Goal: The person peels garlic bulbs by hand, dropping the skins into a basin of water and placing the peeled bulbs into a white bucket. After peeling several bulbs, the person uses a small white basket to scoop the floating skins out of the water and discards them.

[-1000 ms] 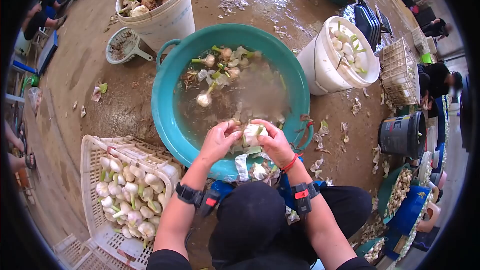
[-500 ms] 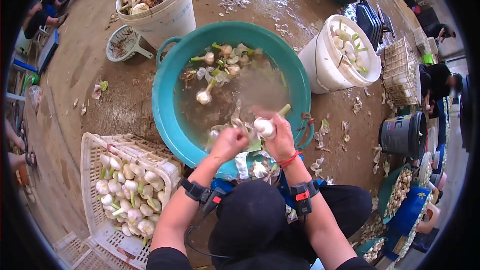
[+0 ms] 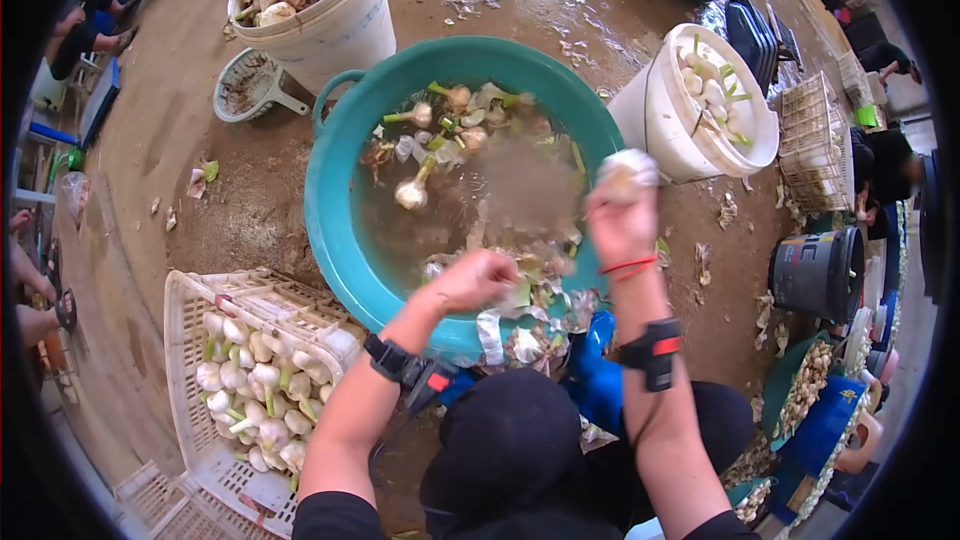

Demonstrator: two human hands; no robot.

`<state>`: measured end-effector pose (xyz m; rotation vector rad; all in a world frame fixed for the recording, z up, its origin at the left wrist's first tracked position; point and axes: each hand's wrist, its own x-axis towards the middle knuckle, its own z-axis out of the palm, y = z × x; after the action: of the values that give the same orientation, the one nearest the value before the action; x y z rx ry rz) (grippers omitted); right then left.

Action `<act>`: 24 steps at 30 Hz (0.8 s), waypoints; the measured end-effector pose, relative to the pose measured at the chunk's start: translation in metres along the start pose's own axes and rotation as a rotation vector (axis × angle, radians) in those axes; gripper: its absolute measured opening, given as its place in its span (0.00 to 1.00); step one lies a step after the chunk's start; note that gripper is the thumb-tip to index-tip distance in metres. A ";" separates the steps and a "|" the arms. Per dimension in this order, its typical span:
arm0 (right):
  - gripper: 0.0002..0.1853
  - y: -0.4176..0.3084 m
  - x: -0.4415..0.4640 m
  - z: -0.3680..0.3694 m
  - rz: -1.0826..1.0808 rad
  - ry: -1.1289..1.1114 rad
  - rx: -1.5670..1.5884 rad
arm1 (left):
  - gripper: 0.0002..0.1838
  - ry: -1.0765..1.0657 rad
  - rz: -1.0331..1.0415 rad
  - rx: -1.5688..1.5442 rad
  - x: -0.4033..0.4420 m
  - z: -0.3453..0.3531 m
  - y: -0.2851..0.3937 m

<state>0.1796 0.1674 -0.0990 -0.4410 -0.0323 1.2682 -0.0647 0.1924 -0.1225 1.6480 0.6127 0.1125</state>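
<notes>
My right hand (image 3: pixel 622 225) is over the right rim of the green tub (image 3: pixel 335 240), its fingers wrapped round a garlic bulb (image 3: pixel 628 176) that is blurred by motion. My left hand (image 3: pixel 478 280) is curled closed above the near side of the tub. Its fingertips are beside pale peelings and a bit of green leaf, and whatever they pinch is unclear. In the tub's murky water float several garlic bulbs with green stems, one bulb (image 3: pixel 411 193) near the middle. Another bulb (image 3: pixel 524 345) lies among peelings at the near rim.
A white bucket (image 3: pixel 640 120) of trimmed garlic stands at right, another bucket (image 3: pixel 345 40) of dirtier bulbs at upper left. Beside that is a small strainer (image 3: pixel 262 90). A plastic crate (image 3: pixel 215 450) of cleaned garlic sits at lower left. A dark bucket (image 3: pixel 818 270) and a person (image 3: pixel 880 165) are farther right.
My right hand has moved right with the garlic bulb, away from my left hand and towards the white bucket. My left hand has shifted slightly right, staying low over the tub.
</notes>
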 end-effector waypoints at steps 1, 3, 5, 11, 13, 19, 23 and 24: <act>0.26 -0.024 0.004 0.045 -0.142 0.104 -0.025 | 0.14 0.122 0.067 0.382 0.003 -0.011 -0.035; 0.26 -0.048 0.009 0.079 -0.209 0.335 -0.129 | 0.27 0.691 -0.482 0.818 0.012 -0.028 -0.057; 0.18 -0.039 0.006 0.056 -0.089 0.264 -0.326 | 0.27 0.754 -0.531 0.504 0.028 -0.043 -0.101; 0.40 0.068 -0.030 0.018 0.272 0.021 -1.296 | 0.19 0.711 -0.323 -0.981 0.049 -0.033 -0.077; 0.40 0.093 -0.041 0.004 0.123 -0.113 -1.370 | 0.17 0.547 -0.169 -1.207 0.034 -0.004 -0.033; 0.33 0.076 -0.070 0.049 0.001 -0.297 -1.778 | 0.13 0.720 -0.154 -0.227 -0.002 0.001 0.014; 0.33 0.084 -0.079 0.036 -0.252 -0.393 -1.852 | 0.13 0.735 -0.125 -0.163 -0.015 -0.004 0.032; 0.33 0.085 -0.083 0.043 -0.264 -0.406 -1.838 | 0.13 0.747 -0.121 -0.148 -0.019 -0.004 0.037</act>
<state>0.0649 0.1224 -0.0707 -1.6283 -1.6257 0.7136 -0.0706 0.1863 -0.0821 1.3957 1.2312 0.6878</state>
